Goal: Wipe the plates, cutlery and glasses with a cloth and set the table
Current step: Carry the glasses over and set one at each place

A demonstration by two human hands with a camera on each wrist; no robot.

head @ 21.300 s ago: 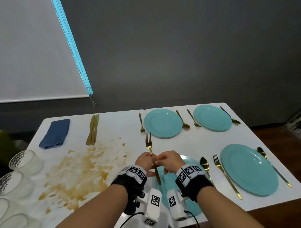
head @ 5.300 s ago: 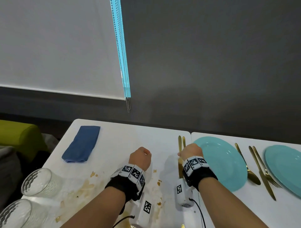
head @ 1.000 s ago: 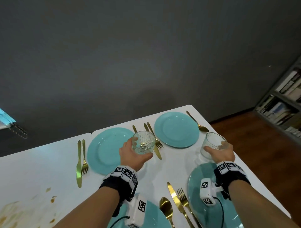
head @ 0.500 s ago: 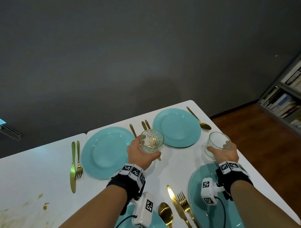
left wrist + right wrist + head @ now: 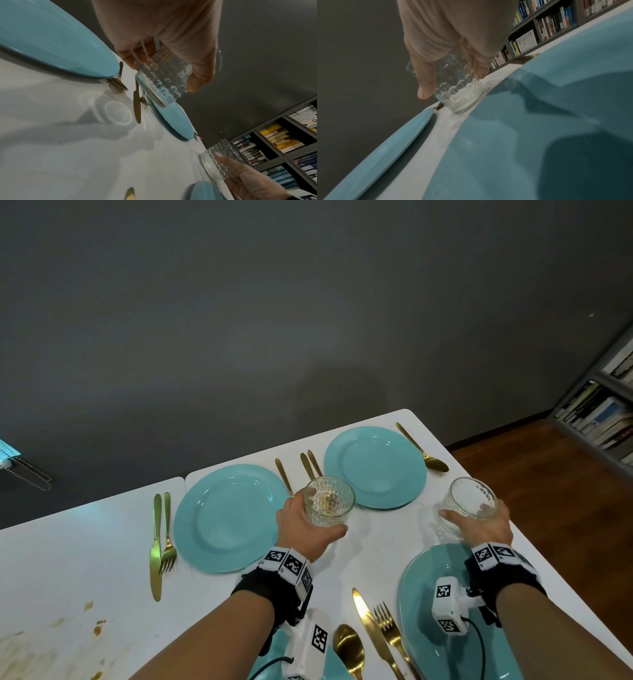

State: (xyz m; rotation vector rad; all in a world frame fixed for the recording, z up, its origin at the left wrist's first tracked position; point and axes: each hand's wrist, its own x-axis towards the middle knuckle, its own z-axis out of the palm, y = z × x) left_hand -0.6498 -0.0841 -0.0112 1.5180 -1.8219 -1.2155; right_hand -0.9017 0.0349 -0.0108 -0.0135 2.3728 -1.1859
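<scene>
My left hand (image 5: 305,529) grips a patterned clear glass (image 5: 329,501) and holds it above the white table (image 5: 85,542), between the two far teal plates (image 5: 229,515) (image 5: 375,467); in the left wrist view the glass (image 5: 163,81) hangs tilted clear of the tabletop. My right hand (image 5: 479,525) grips a second patterned glass (image 5: 469,501) near the table's right edge, just beyond the near right plate (image 5: 428,583). In the right wrist view this glass (image 5: 458,88) has its base on the table. No cloth is in sight.
Gold cutlery lies beside the plates: a knife and fork (image 5: 159,542) at the left, a spoon (image 5: 424,453) far right, a spoon, knife and fork (image 5: 373,635) near me. Brown stains (image 5: 92,621) mark the table's left. A bookshelf (image 5: 603,412) stands at the right.
Over the last second both hands carried their glasses slightly forward and down. The right glass has come to rest on the table; the left one still hangs above it.
</scene>
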